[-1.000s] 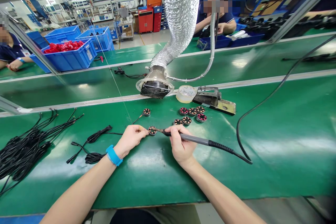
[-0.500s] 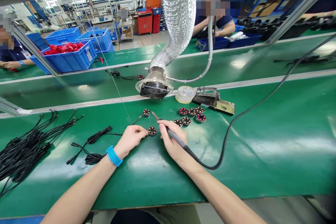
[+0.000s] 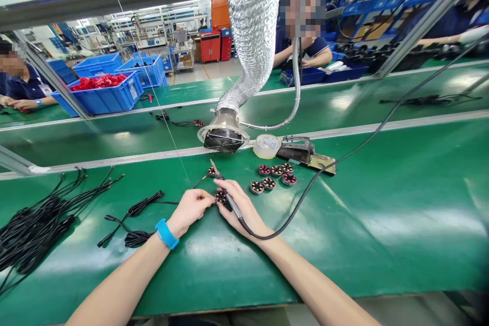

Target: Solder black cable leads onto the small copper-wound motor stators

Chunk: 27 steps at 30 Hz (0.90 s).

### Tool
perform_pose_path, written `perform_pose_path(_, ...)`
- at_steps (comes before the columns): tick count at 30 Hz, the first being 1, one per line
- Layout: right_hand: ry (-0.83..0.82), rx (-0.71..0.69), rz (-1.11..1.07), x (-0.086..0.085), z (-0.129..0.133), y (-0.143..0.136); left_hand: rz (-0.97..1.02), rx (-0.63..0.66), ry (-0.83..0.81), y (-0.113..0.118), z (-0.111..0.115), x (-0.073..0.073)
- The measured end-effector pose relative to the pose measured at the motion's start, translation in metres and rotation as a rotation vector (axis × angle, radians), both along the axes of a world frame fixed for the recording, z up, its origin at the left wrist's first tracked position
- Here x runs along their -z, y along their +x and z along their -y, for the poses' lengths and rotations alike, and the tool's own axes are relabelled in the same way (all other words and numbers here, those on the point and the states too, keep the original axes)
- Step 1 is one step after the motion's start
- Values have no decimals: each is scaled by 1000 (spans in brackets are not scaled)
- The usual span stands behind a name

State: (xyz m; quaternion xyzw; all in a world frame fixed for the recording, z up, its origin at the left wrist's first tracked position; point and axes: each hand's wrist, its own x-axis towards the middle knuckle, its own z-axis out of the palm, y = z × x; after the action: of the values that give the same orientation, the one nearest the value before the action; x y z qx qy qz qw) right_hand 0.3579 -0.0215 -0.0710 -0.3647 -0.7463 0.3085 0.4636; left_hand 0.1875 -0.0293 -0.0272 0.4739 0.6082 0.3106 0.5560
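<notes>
My left hand (image 3: 195, 207), with a blue band at the wrist, pinches the left edge of a small round copper coil part (image 3: 220, 197). My right hand (image 3: 239, 206) holds a soldering iron (image 3: 233, 206) between thumb and fingers, tip pointing up and left; its fingers also reach the coil part's right side. A second coil part (image 3: 211, 171) with a thin cable lies just behind, beside the iron's tip. Several more coil parts (image 3: 269, 183) sit to the right. Whether the tip touches anything is hard to tell.
Black cables (image 3: 34, 229) are heaped at the left, with a coiled cable (image 3: 139, 238) nearer. A fume duct (image 3: 254, 25) hangs over the bench. Behind the coil parts are a tape roll (image 3: 267, 146) and an iron stand (image 3: 305, 153). The iron's cord crosses the right side. People sit opposite.
My right hand has moved left, bringing the iron with it, and its fingers now reach the coil part at my left fingertips. The view has tilted slightly upward.
</notes>
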Motion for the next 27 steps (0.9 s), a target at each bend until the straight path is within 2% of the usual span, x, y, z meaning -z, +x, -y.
perform_pose_path(8,12,21,10,3,-5,6,-104,-25,67,-5,-4,-5)
perform_pose_path(14,5,28,21,1,-6,9,-71,-32,80,-8,-6,-5)
perform_pose_path(23,-29,10,-32,4,-9,9,56,27,16,-17,-12,0)
perform_pose_path(27,-36,-8,-37,7,-8,7,30,3,17,-18,-13,3)
